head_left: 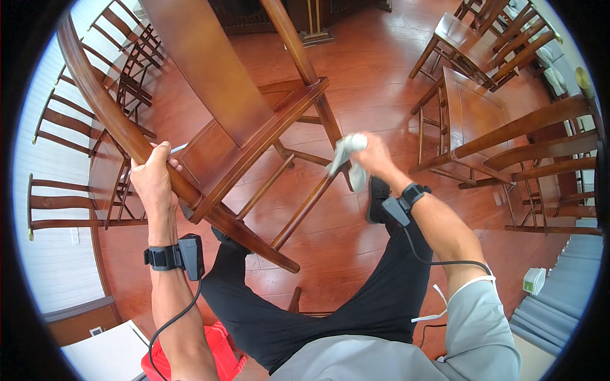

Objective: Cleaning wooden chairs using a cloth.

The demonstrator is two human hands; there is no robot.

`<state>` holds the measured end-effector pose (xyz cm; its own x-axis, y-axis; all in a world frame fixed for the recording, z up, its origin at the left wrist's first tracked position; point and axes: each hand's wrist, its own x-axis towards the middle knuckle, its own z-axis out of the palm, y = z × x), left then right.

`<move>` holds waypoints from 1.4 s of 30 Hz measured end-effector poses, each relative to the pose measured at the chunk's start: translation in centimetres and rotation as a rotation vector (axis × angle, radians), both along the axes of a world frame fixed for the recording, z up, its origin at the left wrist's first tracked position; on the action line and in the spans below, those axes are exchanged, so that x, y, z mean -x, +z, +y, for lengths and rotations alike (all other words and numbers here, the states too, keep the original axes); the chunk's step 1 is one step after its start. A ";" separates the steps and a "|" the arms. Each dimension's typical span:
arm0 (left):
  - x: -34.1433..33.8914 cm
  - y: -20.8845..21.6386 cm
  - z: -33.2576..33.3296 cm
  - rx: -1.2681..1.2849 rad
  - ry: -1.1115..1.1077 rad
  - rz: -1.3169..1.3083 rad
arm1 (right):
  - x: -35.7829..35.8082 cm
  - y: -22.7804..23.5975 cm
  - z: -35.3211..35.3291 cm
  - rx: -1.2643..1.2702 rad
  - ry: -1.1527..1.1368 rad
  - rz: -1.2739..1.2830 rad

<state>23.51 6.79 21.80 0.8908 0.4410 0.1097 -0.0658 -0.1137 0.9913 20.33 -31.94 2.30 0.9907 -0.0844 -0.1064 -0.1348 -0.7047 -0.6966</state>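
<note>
A brown wooden chair stands tilted in front of me, its tall back panel rising toward the upper left. My left hand is closed around the chair's back post, low down near the seat. A thin light-coloured object shows beside its fingers, too small to name. With my right hand I hold a pale cloth against a chair leg on the right side, below the seat. That hand is slightly blurred, and the cloth hangs down on both sides of the leg.
Wooden chairs stand at the right, and more chairs line the left wall. A red plastic object lies beside my left leg. Reddish wooden flooring runs beneath everything. Blue-grey fabric hangs at the lower right.
</note>
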 end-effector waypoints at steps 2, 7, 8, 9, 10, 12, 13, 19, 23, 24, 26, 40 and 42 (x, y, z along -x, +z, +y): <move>-0.2 0.0 0.0 -0.009 -0.012 0.016 | -2.2 1.2 -1.2 -0.482 -0.237 -0.154; 0.1 -0.4 0.7 -0.025 -0.016 0.049 | -7.7 4.2 1.7 -0.821 -0.127 -0.393; 0.0 -0.6 0.5 -0.005 -0.018 0.050 | -8.2 3.2 2.2 -0.789 -0.092 -0.396; 0.1 -0.6 0.5 -0.008 -0.018 0.050 | -8.8 2.2 3.0 -0.764 -0.049 -0.396; 0.3 -0.9 0.5 0.009 -0.010 0.050 | -8.4 1.0 4.3 -0.292 -0.098 -0.503; 0.6 -1.1 0.2 0.021 0.004 0.055 | -6.7 -1.2 5.5 -0.123 -0.161 -0.507; 0.7 -0.9 0.3 0.018 0.008 0.056 | -6.0 -2.1 6.1 -0.062 -0.187 -0.539; 0.8 -0.3 1.3 0.006 0.023 0.033 | -1.3 -7.5 6.4 -0.060 -0.272 -0.378; 0.2 -1.2 1.6 0.028 -0.021 0.024 | 0.2 -10.0 4.4 -0.169 -0.375 -0.187; 0.3 -1.1 1.7 0.028 -0.018 0.018 | -0.3 -10.0 4.2 -0.181 -0.373 -0.157; 0.4 -0.8 1.6 0.026 0.004 0.029 | -0.7 -9.9 3.7 -0.194 -0.366 -0.135; 1.3 -1.8 2.7 0.052 -0.101 0.011 | -9.5 8.4 -1.3 -1.220 -0.204 -0.194; 1.4 -2.0 2.9 0.049 -0.122 0.010 | -10.3 11.6 -0.7 -1.225 -0.144 -0.229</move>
